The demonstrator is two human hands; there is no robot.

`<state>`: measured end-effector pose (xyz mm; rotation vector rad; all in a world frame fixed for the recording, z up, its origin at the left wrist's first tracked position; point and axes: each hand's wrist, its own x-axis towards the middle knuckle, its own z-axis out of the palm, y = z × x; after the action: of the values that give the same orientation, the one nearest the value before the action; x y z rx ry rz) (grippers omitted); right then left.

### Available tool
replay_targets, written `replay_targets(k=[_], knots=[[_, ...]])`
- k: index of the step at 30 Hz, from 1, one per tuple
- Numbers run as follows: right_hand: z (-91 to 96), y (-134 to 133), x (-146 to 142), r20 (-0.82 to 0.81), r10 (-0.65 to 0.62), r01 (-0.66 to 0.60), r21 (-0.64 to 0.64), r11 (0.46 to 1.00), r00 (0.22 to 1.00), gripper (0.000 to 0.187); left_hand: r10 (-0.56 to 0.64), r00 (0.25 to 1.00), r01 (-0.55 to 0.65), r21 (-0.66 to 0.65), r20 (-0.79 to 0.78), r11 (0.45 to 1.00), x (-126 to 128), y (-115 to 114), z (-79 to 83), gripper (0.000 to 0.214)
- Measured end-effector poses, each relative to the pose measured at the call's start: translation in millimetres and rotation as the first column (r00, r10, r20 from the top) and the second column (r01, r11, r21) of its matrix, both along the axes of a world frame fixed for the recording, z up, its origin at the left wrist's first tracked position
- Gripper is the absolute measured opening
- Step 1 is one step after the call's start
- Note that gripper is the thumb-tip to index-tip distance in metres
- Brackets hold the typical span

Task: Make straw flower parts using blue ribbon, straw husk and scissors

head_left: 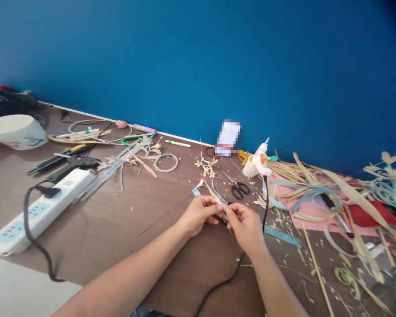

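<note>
My left hand (198,215) and my right hand (246,226) meet over the brown table (125,229), fingertips pinched together on a thin dried leaf strip (218,197) that sticks up and away between them. Something small and dark shows under the fingers; I cannot make it out. Black scissors (237,187) lie just beyond the hands. A white glue gun (259,160) rests in a small white cup behind them, its black cord (265,207) running past my right wrist.
A white power strip (36,211) with a black plug lies at the left, near a black glue gun (71,165) and a white bowl (16,130). Dried leaf strips, pink paper (308,209) and scraps crowd the right. A blue wall stands behind.
</note>
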<state>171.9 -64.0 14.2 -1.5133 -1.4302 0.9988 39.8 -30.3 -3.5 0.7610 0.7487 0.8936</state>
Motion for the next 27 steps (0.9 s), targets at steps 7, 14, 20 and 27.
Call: replay_targets(k=[7, 14, 20, 27], knots=[[0.5, 0, 5, 0.334, -0.056, 0.028, 0.089, 0.996, 0.941, 0.019, 0.235, 0.971, -0.232, 0.051, -0.053, 0.971, -7, 8, 3.8, 0.018], [0.8, 3, 0, 0.816, -0.051, -0.001, 0.063, 0.998, 0.576, 0.011, 0.316, 0.939, -0.314, 0.035, -0.137, 0.949, -9, 18, 0.6, 0.020], [2.6, 3, -4, 0.913, -0.027, 0.057, 0.004, 0.998, 0.406, 0.021, 0.223, 0.943, -0.208, 0.089, -0.248, 0.974, -5, 16, -5.4, 0.017], [0.6, 9, -2, 0.917, 0.038, 0.070, -0.072, 0.995, 0.397, 0.024, 0.159, 0.891, -0.027, 0.300, -0.426, 0.954, -3, 15, -13.9, 0.011]])
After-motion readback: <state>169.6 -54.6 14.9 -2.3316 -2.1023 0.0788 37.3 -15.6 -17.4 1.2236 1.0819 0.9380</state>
